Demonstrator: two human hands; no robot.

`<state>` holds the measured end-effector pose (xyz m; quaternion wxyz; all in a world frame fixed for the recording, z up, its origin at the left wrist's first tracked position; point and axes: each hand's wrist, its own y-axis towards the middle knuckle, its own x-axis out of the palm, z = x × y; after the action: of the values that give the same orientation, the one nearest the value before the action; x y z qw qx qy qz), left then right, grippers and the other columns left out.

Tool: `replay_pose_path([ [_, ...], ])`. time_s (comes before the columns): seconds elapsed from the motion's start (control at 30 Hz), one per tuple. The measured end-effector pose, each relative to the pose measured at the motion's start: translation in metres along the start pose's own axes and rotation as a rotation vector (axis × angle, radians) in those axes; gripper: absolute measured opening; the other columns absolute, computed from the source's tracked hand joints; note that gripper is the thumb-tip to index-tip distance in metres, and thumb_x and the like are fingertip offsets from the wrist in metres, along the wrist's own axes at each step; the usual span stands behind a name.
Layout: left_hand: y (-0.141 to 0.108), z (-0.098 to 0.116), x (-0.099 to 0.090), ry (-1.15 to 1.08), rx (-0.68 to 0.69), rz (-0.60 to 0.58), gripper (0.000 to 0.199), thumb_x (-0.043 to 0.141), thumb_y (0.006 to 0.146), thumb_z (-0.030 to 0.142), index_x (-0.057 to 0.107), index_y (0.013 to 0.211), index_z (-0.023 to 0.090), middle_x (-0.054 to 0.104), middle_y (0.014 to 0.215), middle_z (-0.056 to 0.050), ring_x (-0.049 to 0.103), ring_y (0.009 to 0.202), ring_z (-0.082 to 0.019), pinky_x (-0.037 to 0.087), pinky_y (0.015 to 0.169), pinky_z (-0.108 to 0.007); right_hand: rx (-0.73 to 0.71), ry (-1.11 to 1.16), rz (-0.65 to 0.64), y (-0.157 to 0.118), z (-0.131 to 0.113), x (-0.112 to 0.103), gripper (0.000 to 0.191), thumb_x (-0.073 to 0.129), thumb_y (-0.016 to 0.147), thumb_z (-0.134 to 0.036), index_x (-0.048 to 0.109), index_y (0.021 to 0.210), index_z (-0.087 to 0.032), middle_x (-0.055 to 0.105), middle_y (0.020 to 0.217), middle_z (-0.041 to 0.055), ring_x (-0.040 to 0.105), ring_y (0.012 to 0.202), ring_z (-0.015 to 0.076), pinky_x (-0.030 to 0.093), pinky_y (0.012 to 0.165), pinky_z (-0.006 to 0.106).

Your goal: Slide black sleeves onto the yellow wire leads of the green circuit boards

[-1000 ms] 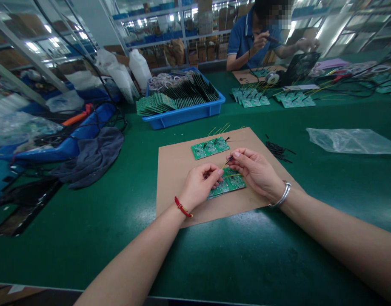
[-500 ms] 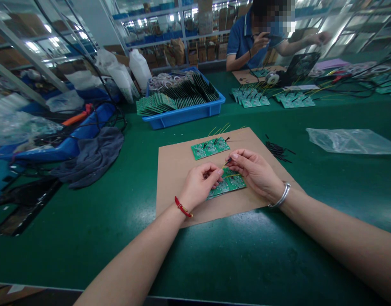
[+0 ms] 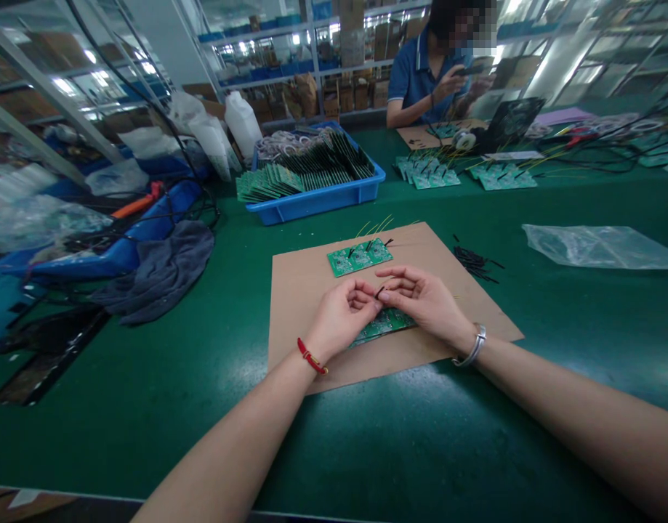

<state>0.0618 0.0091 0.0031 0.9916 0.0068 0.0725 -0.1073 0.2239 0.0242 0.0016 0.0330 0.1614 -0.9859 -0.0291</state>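
Observation:
My left hand (image 3: 344, 314) is closed in a pinch over the near green circuit board (image 3: 385, 325), on the yellow wire, which is hidden by the fingers now. Opposite it, my right hand (image 3: 424, 299) pinches a short black tube (image 3: 379, 292) between thumb and forefinger. The fingertips of both hands almost meet. Much of this board is covered by my hands. A second circuit board (image 3: 360, 257), carrying black tubes and thin yellow wires, lies just beyond on the brown cardboard sheet (image 3: 298, 290).
Loose black tubes (image 3: 475, 263) lie right of the cardboard, near a clear plastic bag (image 3: 595, 245). Behind stands a blue tray (image 3: 317, 205) packed with circuit boards. A dark cloth (image 3: 164, 272) lies at left. Across the table sits a co-worker (image 3: 415, 80) beside more wired boards (image 3: 429, 174).
My right hand has moved left and slightly down, bringing the black tube against my left fingertips. The yellow wire between the hands is now covered. The co-worker's outstretched hand has drawn in.

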Motion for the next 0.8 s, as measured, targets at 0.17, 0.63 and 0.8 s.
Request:
replay_pose_path([
  [0.17,0.0,0.002,-0.003,0.029,-0.009,0.01,0.019,0.065,0.077,0.025,0.053,0.087,0.015,0.059,0.071,0.0,0.058,0.061,-0.01,0.048,0.059,-0.024,-0.021,0.008,0.033,0.001,-0.002,0.0,0.03,0.071,0.075,-0.031,0.064,0.102,-0.02,0.071,0.084,0.0032,0.066,0.073,0.0139,0.054,0.071,0.03],
  [0.63,-0.006,0.027,-0.02,0.485,0.263,0.025,0.015,0.057,0.085,0.031,0.065,0.087,0.019,0.059,0.076,-0.001,0.05,0.066,-0.013,0.038,0.06,-0.025,-0.267,-0.216,0.008,0.005,-0.012,0.008,0.015,0.061,0.084,-0.033,0.071,0.089,-0.023,0.073,0.092,0.0035,0.066,0.088,0.0184,0.05,0.084,0.035],
  [0.8,-0.005,0.028,-0.028,0.583,0.256,-0.066,0.007,0.059,0.082,0.022,0.066,0.082,0.02,0.061,0.082,-0.001,0.054,0.074,-0.016,0.04,0.067,-0.027,-0.277,-0.237,0.038,0.004,-0.016,0.01,0.012,0.062,0.083,-0.032,0.071,0.085,-0.023,0.073,0.084,0.0026,0.066,0.081,0.0174,0.051,0.078,0.034],
])
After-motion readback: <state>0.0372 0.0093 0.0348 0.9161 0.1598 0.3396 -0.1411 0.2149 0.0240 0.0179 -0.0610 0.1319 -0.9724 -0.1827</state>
